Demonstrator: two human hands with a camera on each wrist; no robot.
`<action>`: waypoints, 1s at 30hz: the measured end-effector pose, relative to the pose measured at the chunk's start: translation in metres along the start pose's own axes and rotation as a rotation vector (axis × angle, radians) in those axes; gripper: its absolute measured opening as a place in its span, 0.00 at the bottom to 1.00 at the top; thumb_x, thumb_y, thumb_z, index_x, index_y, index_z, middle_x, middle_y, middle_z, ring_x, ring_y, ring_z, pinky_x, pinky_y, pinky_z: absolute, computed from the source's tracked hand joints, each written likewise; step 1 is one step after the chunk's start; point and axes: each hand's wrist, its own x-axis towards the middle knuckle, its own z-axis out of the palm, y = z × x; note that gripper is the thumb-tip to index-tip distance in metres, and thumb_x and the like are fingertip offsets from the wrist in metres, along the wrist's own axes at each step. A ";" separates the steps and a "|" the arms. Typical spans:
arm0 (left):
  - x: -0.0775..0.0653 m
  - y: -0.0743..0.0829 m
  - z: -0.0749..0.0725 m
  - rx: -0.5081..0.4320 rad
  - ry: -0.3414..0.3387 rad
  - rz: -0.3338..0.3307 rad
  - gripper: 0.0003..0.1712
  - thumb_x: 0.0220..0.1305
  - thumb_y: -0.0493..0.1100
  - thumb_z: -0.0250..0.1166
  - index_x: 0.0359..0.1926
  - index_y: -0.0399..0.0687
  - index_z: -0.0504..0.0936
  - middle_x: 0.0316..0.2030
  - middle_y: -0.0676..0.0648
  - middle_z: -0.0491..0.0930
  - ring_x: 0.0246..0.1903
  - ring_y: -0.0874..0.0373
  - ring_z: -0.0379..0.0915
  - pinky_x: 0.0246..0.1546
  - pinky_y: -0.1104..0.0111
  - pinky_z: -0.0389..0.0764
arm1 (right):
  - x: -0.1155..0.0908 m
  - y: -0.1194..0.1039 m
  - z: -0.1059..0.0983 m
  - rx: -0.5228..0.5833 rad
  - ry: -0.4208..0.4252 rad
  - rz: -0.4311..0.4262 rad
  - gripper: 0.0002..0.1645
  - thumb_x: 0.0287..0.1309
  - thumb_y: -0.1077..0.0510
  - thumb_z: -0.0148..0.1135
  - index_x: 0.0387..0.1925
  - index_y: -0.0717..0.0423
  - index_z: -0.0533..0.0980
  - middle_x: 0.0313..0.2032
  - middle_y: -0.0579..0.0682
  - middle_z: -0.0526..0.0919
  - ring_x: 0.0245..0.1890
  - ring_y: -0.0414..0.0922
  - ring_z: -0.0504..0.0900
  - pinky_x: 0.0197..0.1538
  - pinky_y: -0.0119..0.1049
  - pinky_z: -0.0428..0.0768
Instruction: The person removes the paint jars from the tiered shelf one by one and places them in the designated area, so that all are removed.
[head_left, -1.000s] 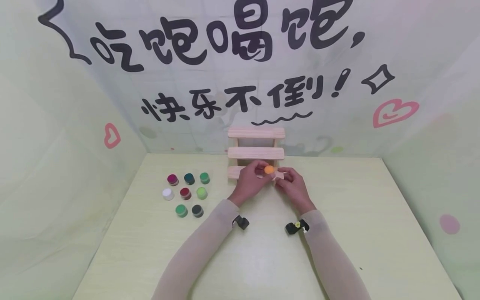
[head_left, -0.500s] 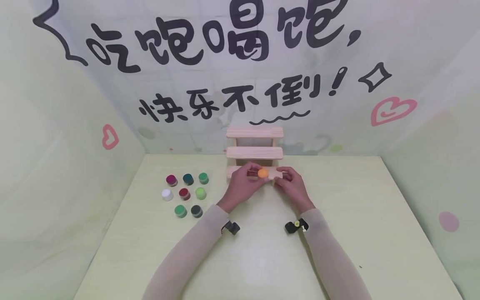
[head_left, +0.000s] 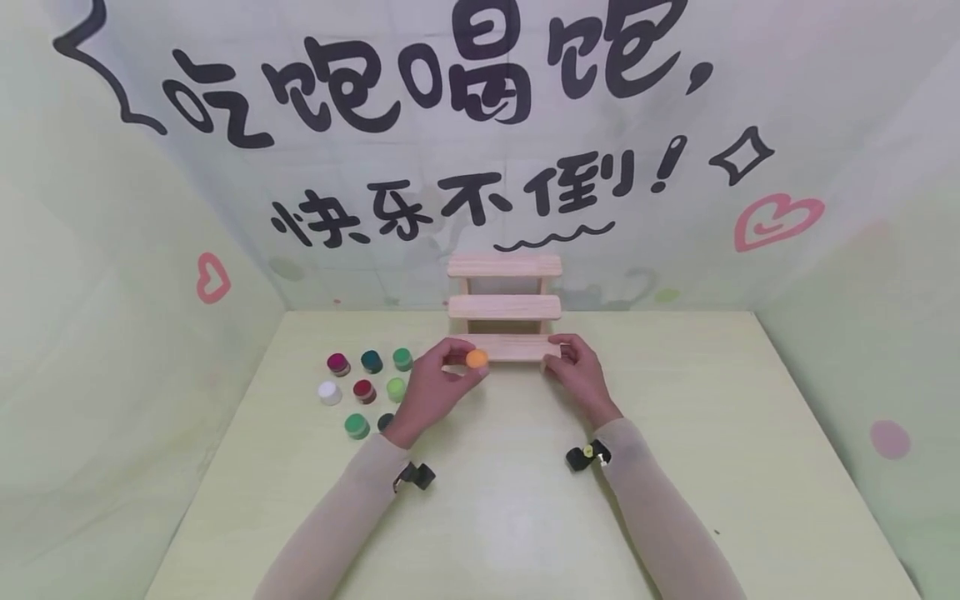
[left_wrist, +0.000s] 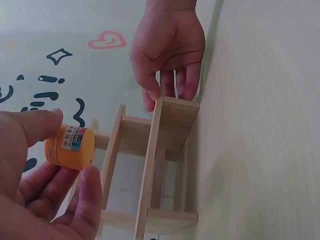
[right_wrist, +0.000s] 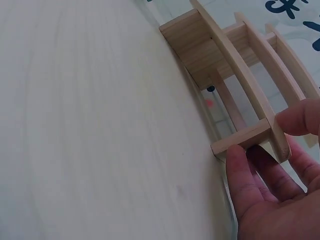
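In the head view my left hand [head_left: 435, 387] pinches a small orange paint jar [head_left: 476, 359] between thumb and fingers. The jar is held up in the air by the left end of the lowest step of a three-step wooden display rack [head_left: 505, 307]. A printed label shows on the orange paint jar [left_wrist: 72, 145] in the left wrist view. My right hand [head_left: 583, 377] grips the right end of that lowest step. The right wrist view shows the thumb of the right hand [right_wrist: 280, 200] on the step's edge, with fingers beneath and beside the end panel.
Several paint jars stand on the table left of my left hand, among them a white jar [head_left: 328, 392], a dark red jar [head_left: 364, 391] and a green jar [head_left: 357, 426]. My left hand partly covers a dark jar [head_left: 386, 422]. A printed cloth wall [head_left: 360, 275] rises behind the rack.
My left hand has moved left with the orange paint jar, from in front of the rack's right half to its left end. The right hand has kept its grip on the lowest step.
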 end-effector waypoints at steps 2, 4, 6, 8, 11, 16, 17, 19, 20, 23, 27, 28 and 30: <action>-0.004 -0.004 -0.008 0.010 0.010 -0.004 0.22 0.64 0.57 0.77 0.54 0.59 0.83 0.50 0.57 0.85 0.52 0.58 0.82 0.47 0.63 0.88 | 0.000 0.001 0.001 0.005 0.004 0.007 0.23 0.67 0.60 0.67 0.62 0.56 0.77 0.43 0.53 0.84 0.40 0.42 0.85 0.48 0.31 0.88; -0.008 -0.006 -0.017 0.016 0.018 -0.015 0.23 0.64 0.58 0.77 0.55 0.59 0.83 0.50 0.57 0.85 0.52 0.58 0.83 0.47 0.63 0.88 | 0.000 0.002 0.002 0.006 0.008 0.010 0.23 0.68 0.60 0.67 0.63 0.56 0.77 0.43 0.53 0.84 0.40 0.41 0.85 0.49 0.32 0.89; -0.013 -0.006 -0.025 0.027 0.026 -0.030 0.24 0.64 0.59 0.76 0.56 0.59 0.82 0.51 0.57 0.86 0.53 0.58 0.82 0.48 0.64 0.88 | 0.000 0.003 0.003 0.009 0.012 0.011 0.23 0.69 0.60 0.67 0.63 0.55 0.77 0.44 0.54 0.84 0.40 0.42 0.86 0.49 0.33 0.89; -0.018 -0.007 -0.034 0.034 0.039 -0.043 0.25 0.64 0.60 0.76 0.56 0.59 0.82 0.52 0.56 0.86 0.53 0.58 0.82 0.47 0.66 0.87 | 0.000 0.003 0.004 0.009 0.014 0.009 0.23 0.69 0.60 0.67 0.63 0.55 0.76 0.44 0.55 0.84 0.40 0.42 0.85 0.49 0.33 0.89; -0.023 -0.009 -0.045 0.030 0.052 -0.061 0.25 0.64 0.60 0.76 0.57 0.59 0.82 0.53 0.55 0.86 0.54 0.57 0.82 0.47 0.68 0.86 | 0.000 0.004 0.004 0.008 0.017 0.009 0.23 0.70 0.59 0.67 0.64 0.55 0.76 0.45 0.56 0.85 0.40 0.41 0.86 0.49 0.32 0.89; -0.030 -0.014 -0.060 0.033 0.074 -0.091 0.26 0.63 0.60 0.77 0.57 0.57 0.83 0.53 0.53 0.86 0.55 0.55 0.82 0.46 0.72 0.85 | 0.001 0.003 0.003 0.010 0.020 0.009 0.24 0.70 0.58 0.67 0.65 0.54 0.76 0.47 0.57 0.85 0.42 0.42 0.86 0.50 0.32 0.89; -0.032 -0.014 -0.063 0.040 0.077 -0.096 0.27 0.63 0.60 0.77 0.58 0.57 0.83 0.54 0.53 0.86 0.55 0.55 0.83 0.46 0.72 0.85 | 0.001 0.003 0.003 0.011 0.020 0.009 0.24 0.70 0.58 0.67 0.65 0.54 0.76 0.47 0.57 0.85 0.43 0.42 0.86 0.50 0.32 0.89; -0.036 -0.015 -0.070 0.047 0.082 -0.105 0.28 0.63 0.61 0.76 0.59 0.56 0.82 0.56 0.52 0.85 0.56 0.55 0.83 0.47 0.74 0.85 | 0.001 0.004 0.003 0.011 0.018 0.008 0.25 0.71 0.57 0.67 0.66 0.54 0.76 0.48 0.57 0.85 0.44 0.44 0.87 0.51 0.33 0.89; -0.037 -0.016 -0.072 0.045 0.087 -0.110 0.29 0.64 0.61 0.76 0.60 0.56 0.83 0.56 0.52 0.85 0.56 0.55 0.82 0.47 0.74 0.84 | 0.002 0.005 0.002 0.013 0.018 0.008 0.25 0.71 0.57 0.67 0.66 0.54 0.76 0.48 0.57 0.85 0.45 0.45 0.87 0.51 0.33 0.89; -0.042 -0.019 -0.081 0.020 0.096 -0.121 0.31 0.64 0.60 0.76 0.62 0.53 0.82 0.58 0.51 0.84 0.56 0.55 0.82 0.47 0.76 0.84 | 0.002 0.005 0.002 0.012 0.017 0.009 0.25 0.71 0.57 0.67 0.66 0.54 0.76 0.48 0.57 0.85 0.46 0.46 0.87 0.52 0.34 0.89; -0.049 -0.025 -0.092 -0.005 0.118 -0.144 0.31 0.63 0.59 0.77 0.62 0.51 0.82 0.57 0.48 0.85 0.54 0.57 0.82 0.47 0.77 0.83 | 0.001 0.004 0.002 0.014 0.015 0.017 0.24 0.71 0.58 0.67 0.65 0.54 0.76 0.49 0.58 0.85 0.45 0.46 0.88 0.51 0.33 0.89; -0.052 -0.026 -0.094 0.001 0.124 -0.152 0.31 0.64 0.59 0.76 0.62 0.52 0.82 0.57 0.48 0.85 0.54 0.58 0.82 0.47 0.78 0.83 | 0.001 0.003 0.002 0.015 0.014 0.019 0.24 0.71 0.58 0.67 0.65 0.54 0.76 0.50 0.59 0.85 0.45 0.45 0.88 0.51 0.33 0.89; -0.057 -0.027 -0.098 0.009 0.132 -0.168 0.31 0.64 0.59 0.76 0.62 0.53 0.82 0.57 0.48 0.84 0.53 0.59 0.82 0.48 0.79 0.82 | 0.001 0.003 0.002 0.017 0.014 0.020 0.24 0.70 0.59 0.67 0.65 0.54 0.76 0.50 0.60 0.85 0.44 0.45 0.88 0.51 0.33 0.89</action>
